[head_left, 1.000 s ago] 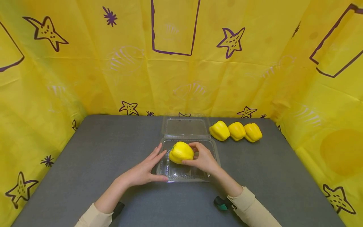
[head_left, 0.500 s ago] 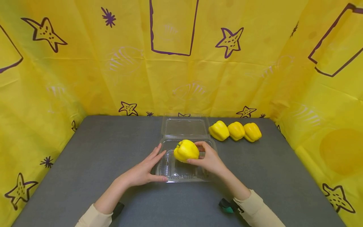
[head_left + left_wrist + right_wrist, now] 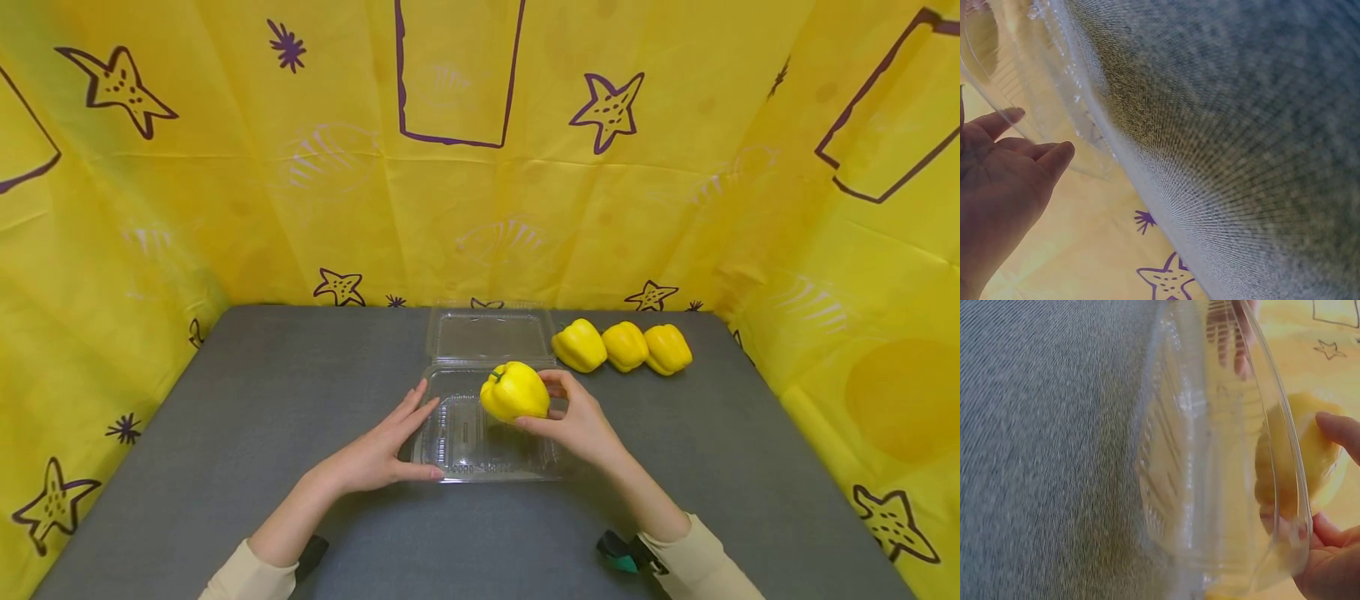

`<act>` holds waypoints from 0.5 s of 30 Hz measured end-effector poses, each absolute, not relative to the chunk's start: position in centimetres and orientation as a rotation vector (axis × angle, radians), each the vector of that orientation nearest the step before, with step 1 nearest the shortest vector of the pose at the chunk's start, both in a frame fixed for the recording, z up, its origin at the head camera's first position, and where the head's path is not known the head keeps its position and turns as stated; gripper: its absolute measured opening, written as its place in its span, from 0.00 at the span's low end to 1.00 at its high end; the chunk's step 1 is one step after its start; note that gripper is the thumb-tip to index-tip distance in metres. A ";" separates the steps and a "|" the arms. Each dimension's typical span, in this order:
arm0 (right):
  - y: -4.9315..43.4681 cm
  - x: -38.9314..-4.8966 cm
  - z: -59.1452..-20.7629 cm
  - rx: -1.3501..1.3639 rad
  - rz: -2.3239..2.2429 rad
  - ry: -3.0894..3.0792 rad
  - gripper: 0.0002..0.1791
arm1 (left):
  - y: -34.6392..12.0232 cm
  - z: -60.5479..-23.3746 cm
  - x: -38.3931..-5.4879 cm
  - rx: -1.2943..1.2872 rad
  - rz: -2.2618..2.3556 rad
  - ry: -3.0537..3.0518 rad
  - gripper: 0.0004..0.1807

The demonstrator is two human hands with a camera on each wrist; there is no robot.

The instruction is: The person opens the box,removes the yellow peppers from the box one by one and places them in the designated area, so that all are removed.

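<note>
A yellow bell pepper (image 3: pixel 513 392) with a green stem is held in my right hand (image 3: pixel 576 421), thumb on its near side and fingers behind. It hangs over the right half of a clear plastic clamshell container (image 3: pixel 465 454), whose lid (image 3: pixel 491 335) lies folded back. Along the container's left edge rests my left hand (image 3: pixel 378 450), fingers spread and fairly straight. The right wrist view shows the pepper (image 3: pixel 1316 456) partly through the container's clear wall (image 3: pixel 1210 475), near the rim. In the left wrist view, the left fingers touch the clear rim.
Three more yellow bell peppers, the left one (image 3: pixel 580 345), the middle one (image 3: pixel 626 346) and the right one (image 3: pixel 668 349), sit in a row right of the lid. A grey tabletop (image 3: pixel 262 383) is backed by a yellow patterned curtain (image 3: pixel 345 217).
My right hand has lifted the bell pepper and carried it rightward and slightly away from me across the container. The left hand has stayed at the container's left edge.
</note>
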State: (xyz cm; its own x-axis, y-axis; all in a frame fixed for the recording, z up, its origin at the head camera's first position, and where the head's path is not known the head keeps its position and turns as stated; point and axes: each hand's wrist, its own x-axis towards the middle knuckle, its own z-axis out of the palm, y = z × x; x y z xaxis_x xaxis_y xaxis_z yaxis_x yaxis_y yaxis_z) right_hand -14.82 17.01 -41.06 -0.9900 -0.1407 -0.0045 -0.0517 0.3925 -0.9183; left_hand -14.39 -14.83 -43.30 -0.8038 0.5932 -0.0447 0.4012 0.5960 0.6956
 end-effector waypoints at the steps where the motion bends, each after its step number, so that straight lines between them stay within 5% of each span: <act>1: 17.2 -14.8 -41.0 -0.171 -1.680 2.552 0.42 | -14.8 -43.3 -14.4 0.816 1.016 2.554 0.59; 15: 20.0 -14.4 -40.1 -0.104 -1.684 2.641 0.43 | -14.8 -43.4 -14.4 0.820 1.028 2.544 0.58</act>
State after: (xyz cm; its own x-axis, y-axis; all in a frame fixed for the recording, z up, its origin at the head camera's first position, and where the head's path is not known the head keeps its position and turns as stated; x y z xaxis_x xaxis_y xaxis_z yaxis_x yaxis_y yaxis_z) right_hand -14.40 20.01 -40.15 -0.9978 -0.0600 0.0294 -0.0520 0.4203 -0.9059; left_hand -14.44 -14.79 -43.36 -0.8009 0.5973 -0.0419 0.4004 0.5862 0.7043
